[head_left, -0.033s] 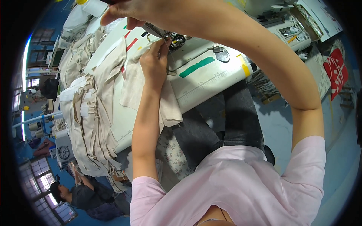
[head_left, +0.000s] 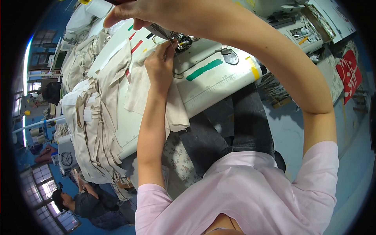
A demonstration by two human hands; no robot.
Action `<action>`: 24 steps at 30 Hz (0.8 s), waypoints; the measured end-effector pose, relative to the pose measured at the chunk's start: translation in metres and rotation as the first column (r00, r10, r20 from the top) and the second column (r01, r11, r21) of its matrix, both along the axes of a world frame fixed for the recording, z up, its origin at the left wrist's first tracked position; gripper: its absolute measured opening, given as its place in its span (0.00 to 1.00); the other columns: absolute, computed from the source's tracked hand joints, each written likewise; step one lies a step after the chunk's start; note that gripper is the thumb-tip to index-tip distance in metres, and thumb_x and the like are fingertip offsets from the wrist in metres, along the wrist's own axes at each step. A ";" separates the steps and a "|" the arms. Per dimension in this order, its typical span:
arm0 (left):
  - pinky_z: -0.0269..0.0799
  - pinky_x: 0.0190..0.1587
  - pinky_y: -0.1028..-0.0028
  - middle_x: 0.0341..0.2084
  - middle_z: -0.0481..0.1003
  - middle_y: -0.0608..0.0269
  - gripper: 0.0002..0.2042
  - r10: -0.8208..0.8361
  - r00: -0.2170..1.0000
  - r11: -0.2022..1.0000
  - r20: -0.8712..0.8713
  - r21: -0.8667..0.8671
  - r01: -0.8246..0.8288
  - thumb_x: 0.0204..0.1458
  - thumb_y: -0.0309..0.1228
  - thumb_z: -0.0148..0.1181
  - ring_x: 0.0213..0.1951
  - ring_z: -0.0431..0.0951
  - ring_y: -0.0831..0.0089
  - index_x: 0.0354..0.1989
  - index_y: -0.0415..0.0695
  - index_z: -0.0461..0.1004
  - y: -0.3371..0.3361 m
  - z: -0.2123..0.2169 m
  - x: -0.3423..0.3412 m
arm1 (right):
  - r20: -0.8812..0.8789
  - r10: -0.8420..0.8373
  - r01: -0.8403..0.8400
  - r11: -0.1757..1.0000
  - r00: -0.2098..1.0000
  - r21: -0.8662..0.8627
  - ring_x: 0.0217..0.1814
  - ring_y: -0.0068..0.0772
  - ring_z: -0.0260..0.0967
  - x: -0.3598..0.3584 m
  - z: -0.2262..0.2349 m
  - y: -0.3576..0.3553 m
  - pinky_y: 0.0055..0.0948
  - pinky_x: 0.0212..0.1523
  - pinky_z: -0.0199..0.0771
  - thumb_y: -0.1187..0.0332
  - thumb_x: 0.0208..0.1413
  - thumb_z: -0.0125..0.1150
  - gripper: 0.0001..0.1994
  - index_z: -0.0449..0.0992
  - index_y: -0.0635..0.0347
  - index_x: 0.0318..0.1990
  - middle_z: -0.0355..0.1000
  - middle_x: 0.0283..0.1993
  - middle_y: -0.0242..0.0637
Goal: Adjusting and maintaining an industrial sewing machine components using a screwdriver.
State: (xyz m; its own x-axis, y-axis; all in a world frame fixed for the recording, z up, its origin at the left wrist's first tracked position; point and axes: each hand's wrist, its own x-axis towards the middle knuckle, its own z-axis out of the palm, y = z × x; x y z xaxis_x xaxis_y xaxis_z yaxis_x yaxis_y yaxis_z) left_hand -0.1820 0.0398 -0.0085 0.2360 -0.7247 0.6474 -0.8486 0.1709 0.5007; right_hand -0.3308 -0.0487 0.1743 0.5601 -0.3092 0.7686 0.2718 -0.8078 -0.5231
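Observation:
My left hand [head_left: 159, 66] is at the needle area of a sewing machine [head_left: 183, 43], its thumb and finger pinched together; what they hold is too small to make out. A thin thread [head_left: 177, 56] hangs beside those fingertips. Under the left wrist lies a beige cloth piece [head_left: 177, 111], draping over the table's front edge. My right hand [head_left: 135, 13] is raised above the machine head, bent in from the right and partly cut off by the upper edge. A dark object touches the top of the picture near its fingers; its grip is hidden.
Stacked beige cloth pieces [head_left: 94, 113] cover the left of the white sewing table [head_left: 211, 92], which bears green and red tape strips. A metal plate [head_left: 231, 58] lies right of the machine. Another person [head_left: 92, 203] works at lower left. Red patterned cloth [head_left: 348, 74] is at far right.

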 end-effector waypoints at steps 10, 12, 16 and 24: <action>0.78 0.37 0.71 0.32 0.84 0.51 0.07 -0.021 0.999 1.000 -0.050 -0.004 0.021 0.58 0.26 0.67 0.32 0.86 0.66 0.41 0.36 0.81 -0.002 -0.002 0.002 | -0.026 0.033 -0.031 0.996 0.999 0.085 0.26 0.39 0.80 -0.006 0.006 0.003 0.33 0.27 0.78 0.80 0.58 0.66 0.06 0.78 0.75 0.30 0.78 0.26 0.55; 0.78 0.37 0.71 0.33 0.85 0.51 0.07 -0.020 0.998 1.000 -0.052 -0.002 0.019 0.58 0.25 0.67 0.32 0.86 0.66 0.41 0.36 0.81 -0.001 -0.002 0.002 | 0.010 0.064 -0.065 0.996 0.998 0.058 0.25 0.38 0.79 -0.002 0.000 0.001 0.33 0.26 0.78 0.80 0.58 0.65 0.06 0.78 0.76 0.30 0.78 0.27 0.56; 0.78 0.38 0.71 0.34 0.85 0.52 0.06 -0.026 0.999 1.000 -0.038 0.007 0.026 0.58 0.24 0.66 0.32 0.86 0.66 0.41 0.36 0.81 -0.003 -0.003 0.002 | 0.050 0.034 -0.035 0.999 0.998 0.008 0.26 0.39 0.80 0.002 -0.005 -0.003 0.33 0.28 0.78 0.80 0.58 0.66 0.06 0.79 0.76 0.31 0.78 0.27 0.56; 0.79 0.38 0.72 0.34 0.85 0.53 0.06 -0.040 0.998 0.999 -0.058 0.001 0.040 0.58 0.24 0.67 0.33 0.86 0.67 0.41 0.36 0.81 -0.001 -0.005 0.005 | 0.037 0.050 -0.052 0.997 0.998 0.060 0.31 0.44 0.82 0.001 0.004 0.001 0.35 0.33 0.80 0.79 0.60 0.64 0.06 0.80 0.76 0.33 0.79 0.29 0.58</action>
